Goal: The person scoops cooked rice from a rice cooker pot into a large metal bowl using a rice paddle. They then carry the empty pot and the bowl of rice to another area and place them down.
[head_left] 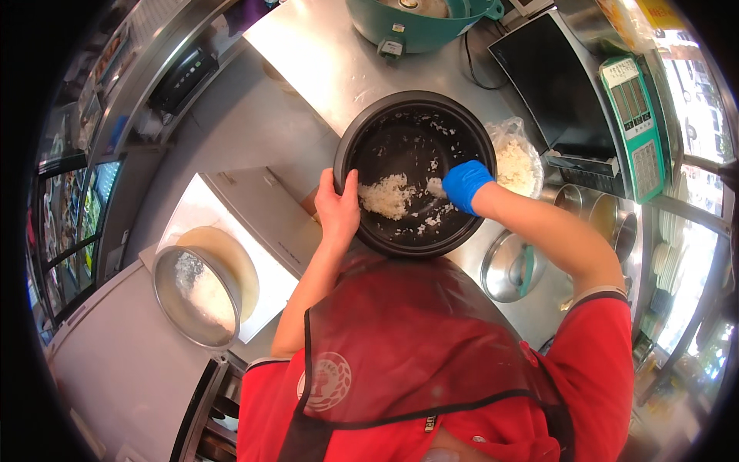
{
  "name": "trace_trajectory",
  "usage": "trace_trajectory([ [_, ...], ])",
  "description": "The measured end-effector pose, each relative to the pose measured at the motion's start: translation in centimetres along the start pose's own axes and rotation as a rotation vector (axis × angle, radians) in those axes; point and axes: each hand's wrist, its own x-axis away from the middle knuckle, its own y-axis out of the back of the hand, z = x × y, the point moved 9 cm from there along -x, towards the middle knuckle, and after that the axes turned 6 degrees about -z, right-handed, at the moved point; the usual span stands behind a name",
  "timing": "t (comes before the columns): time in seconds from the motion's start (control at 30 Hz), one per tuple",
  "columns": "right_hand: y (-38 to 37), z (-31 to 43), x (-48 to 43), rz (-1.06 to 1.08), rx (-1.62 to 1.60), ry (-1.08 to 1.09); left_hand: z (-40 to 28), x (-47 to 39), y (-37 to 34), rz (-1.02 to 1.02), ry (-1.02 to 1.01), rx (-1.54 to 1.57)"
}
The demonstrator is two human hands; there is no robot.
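My bare left hand (338, 207) grips the near left rim of a black rice cooker inner pot (415, 104), thumb over the edge. The pot is tilted so that its inside faces me. A clump of cooked white rice (385, 196) lies low on its left side, and loose grains stick to the wall and bottom. Inside the pot's right side, my right hand (466, 186), in a blue glove, is closed on a pale utensil (437, 187). Only its rice-covered end shows, so I cannot tell its exact kind.
A clear plastic bag of rice (515, 164) sits right of the pot, near a steel lid (508, 268) with a green handle. A green cooker body (421, 26) stands at the back of the steel counter (323, 63). At left, a steel bowl (196, 297) holds more rice.
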Motion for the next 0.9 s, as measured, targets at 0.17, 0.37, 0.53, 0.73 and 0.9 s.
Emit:
trace_trajectory([
  [0.17,2.4,2.0,1.6,-0.145,0.126,0.160,-1.1,-0.7,1.1,-0.050,-0.076,-0.021],
  [0.37,0.2,3.9,5.8,-0.113,0.161,0.396,0.2,-2.0,1.1,-0.037,-0.014,-0.108],
  [0.53,-0.4,6.1,1.6,-0.313,-0.074,0.353,0.7,-2.0,0.4,-0.003,-0.016,-0.102],
  [0.73,-0.7,3.7,4.2,0.014,0.319,0.378,0.4,-2.6,0.9,0.019,0.000,-0.128],
  [0.9,0.1,6.5,2.1,-0.181,-0.332,0.237,0.0,-2.2,0.8,0.007,-0.041,-0.130],
])
